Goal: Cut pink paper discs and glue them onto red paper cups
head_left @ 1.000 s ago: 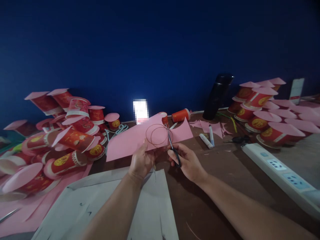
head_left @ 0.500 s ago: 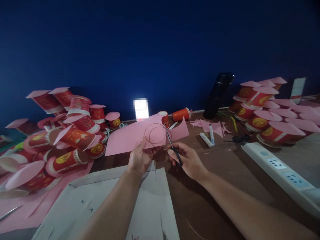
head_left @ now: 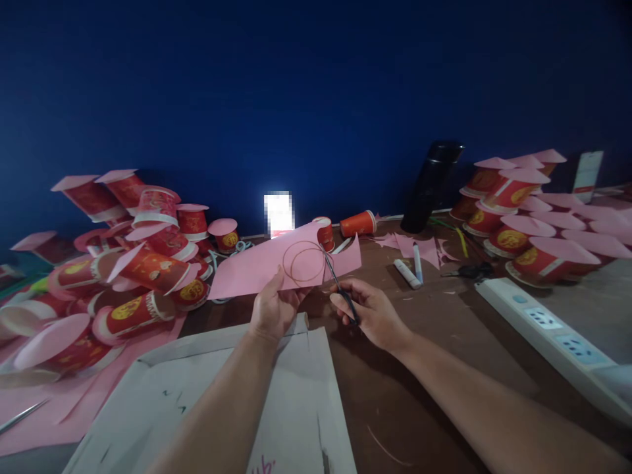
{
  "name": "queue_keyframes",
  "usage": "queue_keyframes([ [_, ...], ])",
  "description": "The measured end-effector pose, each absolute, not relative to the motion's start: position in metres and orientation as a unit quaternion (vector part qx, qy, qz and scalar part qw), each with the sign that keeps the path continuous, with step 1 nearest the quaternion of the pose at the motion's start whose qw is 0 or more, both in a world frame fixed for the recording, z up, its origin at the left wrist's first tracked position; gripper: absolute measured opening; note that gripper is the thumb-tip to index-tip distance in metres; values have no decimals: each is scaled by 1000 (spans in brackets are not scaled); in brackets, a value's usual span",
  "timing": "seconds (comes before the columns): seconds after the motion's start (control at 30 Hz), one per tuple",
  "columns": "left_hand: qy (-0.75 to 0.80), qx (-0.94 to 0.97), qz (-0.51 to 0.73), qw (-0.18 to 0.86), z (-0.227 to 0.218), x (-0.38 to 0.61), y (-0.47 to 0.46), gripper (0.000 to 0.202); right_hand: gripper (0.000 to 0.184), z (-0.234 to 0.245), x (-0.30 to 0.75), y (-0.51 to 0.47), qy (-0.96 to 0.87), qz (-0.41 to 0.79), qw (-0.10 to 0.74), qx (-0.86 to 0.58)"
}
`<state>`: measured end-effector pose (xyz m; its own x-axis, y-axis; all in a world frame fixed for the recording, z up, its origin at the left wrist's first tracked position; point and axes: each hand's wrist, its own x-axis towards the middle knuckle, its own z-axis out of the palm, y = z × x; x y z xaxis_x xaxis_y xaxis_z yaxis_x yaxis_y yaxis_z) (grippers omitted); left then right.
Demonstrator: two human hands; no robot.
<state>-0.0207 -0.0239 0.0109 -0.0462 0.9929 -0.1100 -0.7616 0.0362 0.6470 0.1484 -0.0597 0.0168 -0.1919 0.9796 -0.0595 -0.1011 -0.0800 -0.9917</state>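
Note:
A sheet of pink paper (head_left: 251, 266) is pinched at its lower edge by my left hand (head_left: 276, 306), thumb on top and fingers beneath. Overlapping drawn circles show near its right side. My right hand (head_left: 368, 309) is closed around the black handles of a pair of scissors (head_left: 340, 280). The blades meet the paper just right of the circles, and a flap of paper stands out beyond them. Both hands are raised over the brown table (head_left: 395, 395). Behind the sheet are a red paper cup (head_left: 323, 232) and another cup (head_left: 358, 224) on its side.
Red cups with pink paper discs (head_left: 158, 266) pile up at left, and more (head_left: 523, 237) stand at right. A white board-like sheet (head_left: 197, 395) lies under my left forearm. Glue stick (head_left: 407, 274), black bottle (head_left: 432, 187) and power strip (head_left: 548, 342) are to the right.
The paper's right flap has shifted left and looks narrower. The sheet is tilted a little flatter, and the scissors stay at the right of the circles in my right hand.

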Motion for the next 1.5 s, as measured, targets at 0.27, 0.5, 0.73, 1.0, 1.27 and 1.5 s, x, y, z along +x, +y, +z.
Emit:
queue_keyframes([
  [0.27,287,206,661,661,11,-23,-24,28,41,14,149,-59,-504,585,457,-441],
  [0.5,280,225,651,669,10,-25,-23,33,41,12,149,-59,-512,578,453,-446],
  [0.73,308,191,680,637,10,-25,-22,29,42,7,152,-55,-507,588,451,-440],
  [1.0,315,193,670,644,7,-30,-21,21,42,13,156,-57,-526,628,420,-391],
  [1.27,328,209,662,641,6,-34,-22,18,43,16,157,-58,-533,620,426,-388],
  [1.5,355,187,664,632,9,-30,-24,13,43,10,158,-55,-542,612,427,-387],
])
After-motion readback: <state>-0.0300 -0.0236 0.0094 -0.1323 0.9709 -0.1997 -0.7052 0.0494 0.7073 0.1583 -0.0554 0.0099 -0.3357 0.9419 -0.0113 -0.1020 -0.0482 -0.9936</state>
